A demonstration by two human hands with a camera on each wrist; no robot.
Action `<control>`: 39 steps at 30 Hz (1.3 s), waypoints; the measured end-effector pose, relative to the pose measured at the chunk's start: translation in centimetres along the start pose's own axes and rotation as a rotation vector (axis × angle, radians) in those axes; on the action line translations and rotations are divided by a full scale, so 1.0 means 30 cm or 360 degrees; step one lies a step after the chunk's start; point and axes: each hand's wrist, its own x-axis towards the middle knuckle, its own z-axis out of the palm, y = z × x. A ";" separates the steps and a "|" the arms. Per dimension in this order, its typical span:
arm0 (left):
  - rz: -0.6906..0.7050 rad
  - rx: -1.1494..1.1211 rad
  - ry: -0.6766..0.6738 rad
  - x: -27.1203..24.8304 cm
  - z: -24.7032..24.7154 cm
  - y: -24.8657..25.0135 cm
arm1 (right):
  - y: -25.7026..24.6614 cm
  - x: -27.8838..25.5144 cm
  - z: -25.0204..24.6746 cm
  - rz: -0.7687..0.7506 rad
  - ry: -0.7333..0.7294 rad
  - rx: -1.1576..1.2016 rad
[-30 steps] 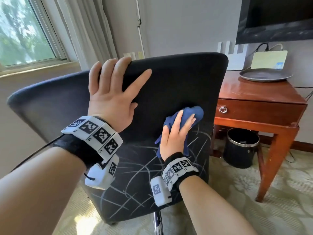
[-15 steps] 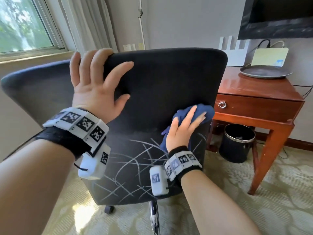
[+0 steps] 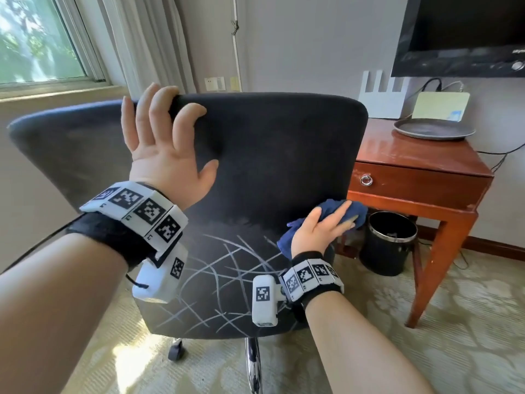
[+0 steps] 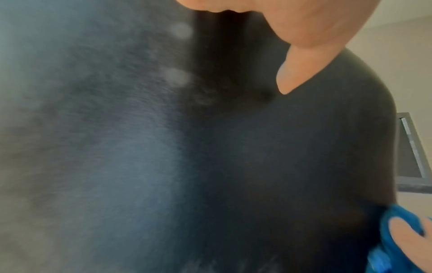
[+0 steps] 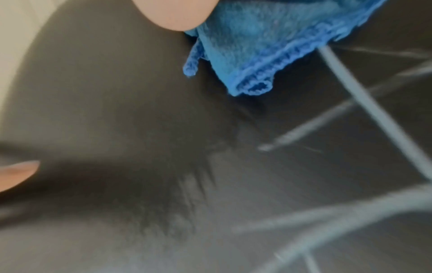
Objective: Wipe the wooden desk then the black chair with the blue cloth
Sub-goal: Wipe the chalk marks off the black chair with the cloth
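The black chair (image 3: 270,155) stands with its back toward me, white scratch lines across its lower part. My left hand (image 3: 162,143) is at the top left of the backrest, fingers hooked over the top edge and thumb spread on the fabric (image 4: 210,166). My right hand (image 3: 324,226) lies flat on the bunched blue cloth (image 3: 358,213) and presses it against the backrest's right edge. In the right wrist view the blue cloth (image 5: 257,42) hangs under the palm against the chair (image 5: 117,110). The wooden desk (image 3: 412,157) stands just right of the chair.
A grey plate (image 3: 431,129), a white router (image 3: 380,92) and a pale box sit on the desk, under a wall television (image 3: 466,32). A black waste bin (image 3: 389,245) stands beneath the desk. Patterned carpet covers the floor; a window and curtains are at the left.
My right hand has slid the blue cloth rightward to the backrest's right edge. The left hand's fingers have bent over the top edge.
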 end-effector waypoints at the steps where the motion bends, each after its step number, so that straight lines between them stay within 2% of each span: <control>1: 0.0052 -0.0017 -0.0007 0.006 0.006 0.017 | -0.019 0.010 -0.001 -0.0122 -0.0003 0.0009; 4: 0.0148 0.0004 -0.0029 0.040 0.013 0.036 | -0.036 0.056 -0.016 -0.0262 0.0039 0.0049; 6: 0.0122 -0.0008 -0.0052 0.055 0.016 0.030 | 0.006 0.072 -0.043 -0.0130 0.0028 0.0029; 11: 0.0063 0.0033 -0.0025 0.064 0.032 0.057 | 0.176 0.023 -0.100 0.0336 -0.0218 -0.0162; 15: 0.0023 0.0059 -0.0022 0.063 0.038 0.085 | 0.190 0.031 -0.105 0.0434 -0.0263 -0.0219; 20: 0.0002 0.0066 -0.0027 0.055 0.028 0.103 | 0.168 0.038 -0.137 0.0394 -0.0211 -0.0202; 23: -0.0016 0.0059 0.0007 0.056 0.028 0.111 | 0.145 0.044 -0.154 0.0382 -0.0258 -0.0236; 27: -0.0019 0.0060 0.0023 0.049 0.030 0.111 | 0.113 0.051 -0.142 0.0052 -0.0291 -0.0225; 29: -0.0022 0.0056 0.0031 0.047 0.031 0.109 | 0.111 0.050 -0.122 -0.0039 -0.0280 -0.0242; 33: 0.0005 0.0076 0.0051 0.057 0.045 0.109 | 0.143 0.069 -0.107 0.0047 -0.0246 -0.0302; 39: 0.0049 0.0137 0.0076 0.078 0.080 0.126 | 0.145 0.127 -0.108 0.0068 -0.0326 -0.0340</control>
